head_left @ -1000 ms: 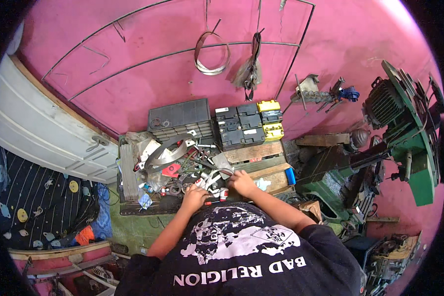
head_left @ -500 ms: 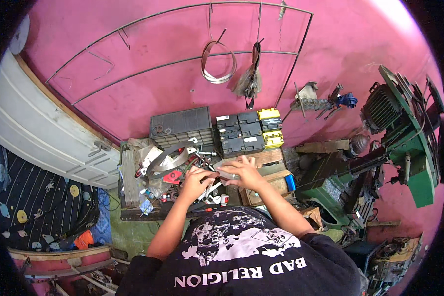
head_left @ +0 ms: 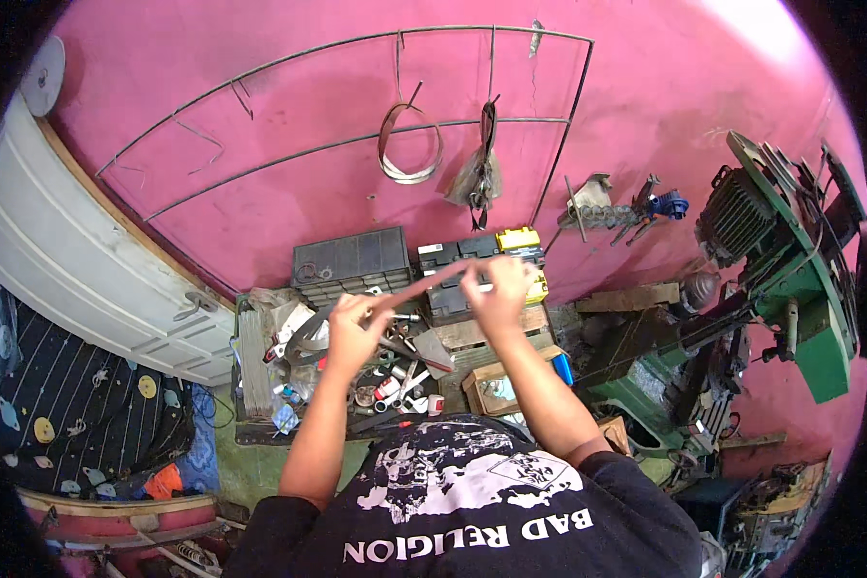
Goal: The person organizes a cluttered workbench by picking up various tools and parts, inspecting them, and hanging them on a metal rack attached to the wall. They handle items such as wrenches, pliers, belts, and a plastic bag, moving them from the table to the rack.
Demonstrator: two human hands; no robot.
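A narrow reddish-brown strip runs taut between my two hands, raised above the cluttered bench. Its left end is pinched in the fingers of my left hand. My right hand, smeared a little by motion, grips the other end higher up, in front of the black and yellow boxes. Below the strip, a grey flat piece with a reddish edge lies on the bench among metal tools and small parts.
Grey organiser drawers and black cases stand at the back. A small open wooden box sits on the bench's right. Beyond is a green machine. On the left is a white door; belt loops hang on the pink wall.
Both hands have risen and spread apart, stretching the strip between them. The grey flat piece, at my right hand before, now lies on the bench. A curved grey band there shows less.
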